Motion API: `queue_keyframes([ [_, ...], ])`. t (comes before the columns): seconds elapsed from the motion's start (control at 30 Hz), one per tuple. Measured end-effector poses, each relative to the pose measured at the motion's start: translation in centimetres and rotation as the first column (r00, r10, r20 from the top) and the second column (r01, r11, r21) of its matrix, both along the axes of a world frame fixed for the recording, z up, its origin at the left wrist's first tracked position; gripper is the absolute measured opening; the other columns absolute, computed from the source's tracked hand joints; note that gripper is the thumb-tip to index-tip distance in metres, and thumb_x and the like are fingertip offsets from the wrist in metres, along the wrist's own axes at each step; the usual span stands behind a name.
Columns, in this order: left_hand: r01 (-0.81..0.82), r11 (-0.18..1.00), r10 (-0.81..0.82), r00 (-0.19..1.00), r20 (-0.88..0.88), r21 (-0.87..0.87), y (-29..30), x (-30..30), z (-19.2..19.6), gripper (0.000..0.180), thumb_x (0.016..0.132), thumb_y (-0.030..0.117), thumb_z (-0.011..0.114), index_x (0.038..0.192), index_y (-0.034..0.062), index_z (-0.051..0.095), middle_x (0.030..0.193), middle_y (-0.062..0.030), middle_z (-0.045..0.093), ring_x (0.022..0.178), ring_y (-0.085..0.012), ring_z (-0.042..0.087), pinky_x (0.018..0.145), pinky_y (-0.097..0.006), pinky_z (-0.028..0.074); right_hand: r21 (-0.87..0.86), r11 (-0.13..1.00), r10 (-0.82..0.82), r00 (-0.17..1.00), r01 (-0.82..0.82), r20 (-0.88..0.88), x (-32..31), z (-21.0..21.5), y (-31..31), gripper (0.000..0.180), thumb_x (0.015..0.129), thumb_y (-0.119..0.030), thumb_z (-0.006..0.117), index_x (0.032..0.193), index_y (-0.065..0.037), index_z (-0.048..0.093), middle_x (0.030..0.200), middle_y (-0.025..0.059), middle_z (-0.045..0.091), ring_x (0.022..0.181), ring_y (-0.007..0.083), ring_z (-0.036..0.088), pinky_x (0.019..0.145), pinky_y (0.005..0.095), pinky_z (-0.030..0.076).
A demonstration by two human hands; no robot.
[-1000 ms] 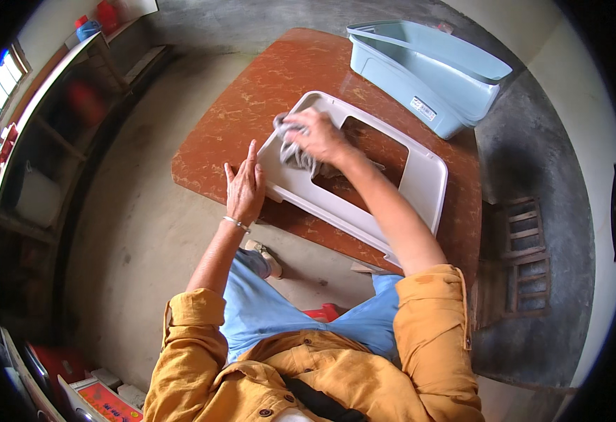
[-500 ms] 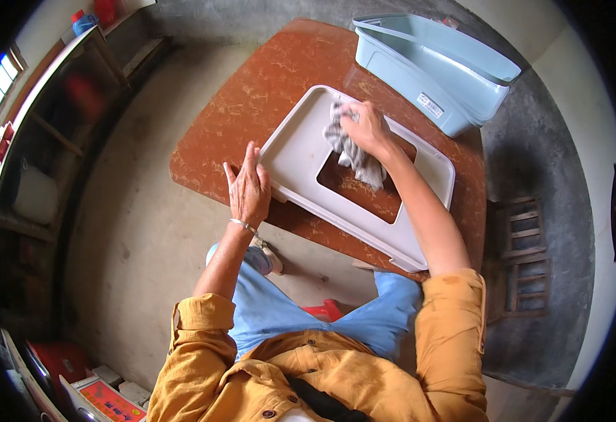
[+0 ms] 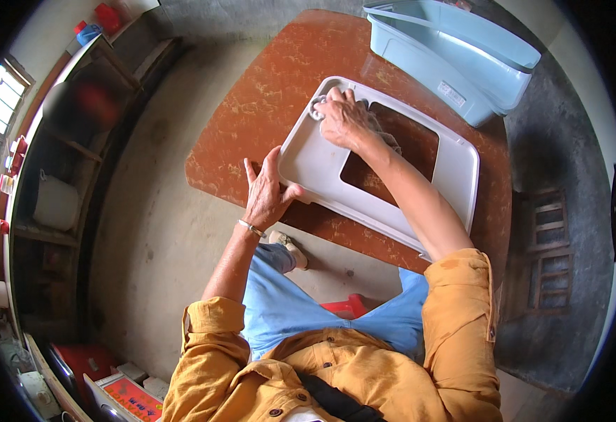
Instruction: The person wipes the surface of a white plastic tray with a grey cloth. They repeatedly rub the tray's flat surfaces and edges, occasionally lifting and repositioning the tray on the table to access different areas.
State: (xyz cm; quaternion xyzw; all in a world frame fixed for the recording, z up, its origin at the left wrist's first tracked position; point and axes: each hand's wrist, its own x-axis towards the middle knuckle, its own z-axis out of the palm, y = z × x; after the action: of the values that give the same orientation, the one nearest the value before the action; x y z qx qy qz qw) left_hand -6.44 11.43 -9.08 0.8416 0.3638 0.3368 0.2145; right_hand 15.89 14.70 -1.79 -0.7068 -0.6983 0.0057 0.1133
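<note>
A white plastic lid (image 3: 455, 165) with a large rectangular opening lies on the brown table, slanting away to the left. My right hand (image 3: 345, 121) is closed over a crumpled grey-white cloth (image 3: 318, 107) and presses it on the lid's far left part, beside the opening. Much of the cloth is hidden under the fingers; some of it hangs over the opening's edge. At the lid's near left corner rests my left hand (image 3: 265, 195), its fingers spread and the thumb against the rim.
A light blue plastic bin (image 3: 420, 67) stands at the far right of the brown table (image 3: 251, 112). Along the left wall runs a shelf unit (image 3: 53, 235) holding a white pot (image 3: 56, 202). Below the table's near edge, something red (image 3: 346, 307) shows between my legs.
My right hand has moved the cloth left across the lid, toward its far left corner. The left hand's thumb has spread out to the lid's near rim. The whole view has shifted slightly.
</note>
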Motion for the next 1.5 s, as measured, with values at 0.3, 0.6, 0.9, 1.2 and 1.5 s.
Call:
queue_keyframes([
  [0.3,-0.012,0.996,0.001,0.991,-0.134,-0.086,-0.3,0.3,1.9,0.134,0.046,0.073,0.078,0.146,0.0017,0.024,0.138,-0.0176,0.050,0.133,-0.0314,0.045,0.114,-0.063,0.001,-0.026,0.934,0.356,0.933,-0.355,0.050,-5.8,1.1,-6.2,0.025,0.072,-0.023,0.074,0.094,-0.010,0.075,0.117,0.0119,0.052,0.113,0.0315,0.049,0.092,0.0496,0.045],
  [0.6,-0.031,0.996,0.020,0.991,-0.134,-0.083,-0.7,0.4,2.0,0.123,0.055,0.068,0.078,0.151,0.0135,0.024,0.144,-0.0132,0.047,0.135,-0.0301,0.043,0.111,-0.068,0.002,-0.210,0.852,0.478,0.876,-0.480,-0.062,-0.9,2.7,-10.2,0.038,0.078,-0.002,0.056,0.102,-0.025,0.075,0.118,0.0053,0.052,0.113,0.0270,0.046,0.094,0.0431,0.036],
  [0.9,-0.004,1.000,0.008,0.993,-0.114,0.029,-1.0,0.6,1.5,0.081,0.063,0.064,0.075,0.133,0.0266,0.058,0.131,-0.0131,0.057,0.129,-0.0329,0.048,0.111,-0.069,0.005,-0.209,0.871,0.424,0.895,-0.445,-0.139,7.7,3.7,-20.1,0.033,0.073,0.004,0.061,0.085,-0.022,0.077,0.115,-0.0002,0.055,0.118,0.0225,0.045,0.098,0.0404,0.031],
  [1.2,0.036,0.999,-0.039,0.989,-0.140,-0.030,-0.5,0.3,2.2,0.069,0.064,0.061,0.076,0.120,0.0221,0.067,0.126,-0.0051,0.061,0.123,-0.0268,0.052,0.109,-0.060,0.014,0.222,0.863,0.504,0.807,-0.455,-0.307,3.1,5.5,-18.5,0.032,0.068,0.000,0.060,0.094,-0.014,0.073,0.109,0.0079,0.057,0.105,0.0273,0.052,0.091,0.0400,0.045],
  [1.5,0.031,0.998,-0.022,0.989,-0.145,0.060,-0.3,0.0,1.5,0.066,0.061,0.058,0.077,0.116,0.0222,0.071,0.117,-0.0030,0.068,0.131,-0.0278,0.045,0.107,-0.054,0.021,0.154,0.879,0.456,0.890,-0.451,0.004,-0.1,0.1,-19.8,0.015,0.072,-0.009,0.074,0.085,-0.017,0.071,0.114,-0.0007,0.052,0.104,0.0235,0.051,0.080,0.0330,0.055],
])
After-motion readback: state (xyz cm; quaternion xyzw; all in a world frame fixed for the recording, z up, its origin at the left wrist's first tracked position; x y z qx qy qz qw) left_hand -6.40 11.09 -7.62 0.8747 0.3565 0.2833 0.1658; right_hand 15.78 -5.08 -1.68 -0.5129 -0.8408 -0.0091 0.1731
